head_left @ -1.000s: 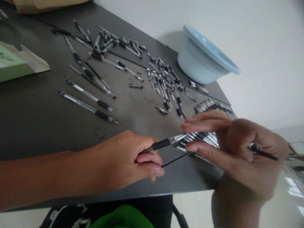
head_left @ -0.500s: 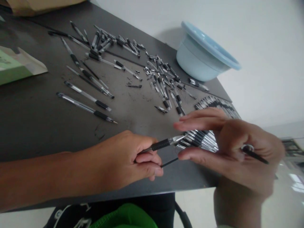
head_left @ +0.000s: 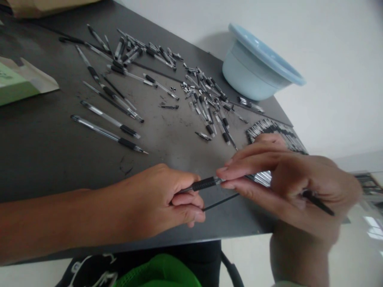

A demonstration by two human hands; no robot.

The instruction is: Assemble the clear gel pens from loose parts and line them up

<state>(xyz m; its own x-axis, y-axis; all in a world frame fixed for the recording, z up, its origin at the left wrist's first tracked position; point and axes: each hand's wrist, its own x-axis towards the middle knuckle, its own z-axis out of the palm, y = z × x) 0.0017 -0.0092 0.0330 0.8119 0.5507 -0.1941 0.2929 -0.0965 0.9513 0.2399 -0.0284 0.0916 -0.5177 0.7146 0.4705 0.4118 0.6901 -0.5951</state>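
Note:
My left hand [head_left: 176,199] is closed around a clear pen [head_left: 205,184] with a black rubber grip, its tip end pointing right. A thin dark rod like a pen refill [head_left: 221,202] sticks out beneath the same hand, under the fingers. My right hand [head_left: 284,183] pinches the pen's tip cone between thumb and fingertips, which cover most of it. A slim black piece [head_left: 318,202] juts out of the right palm; its other end is hidden in the curled fingers. Behind the right hand lie rows of pens [head_left: 263,178], partly covered.
Loose pens and pen parts [head_left: 206,95] are heaped across the grey table [head_left: 167,139]. Two pens [head_left: 104,131] lie side by side at left. A light blue basin [head_left: 254,67] stands by the wall. An open green box [head_left: 24,81] sits at the left edge.
The thumb and fingers of my right hand, spread apart around the pen's tip before, have closed on it. My left hand has stayed nearly still with the pen.

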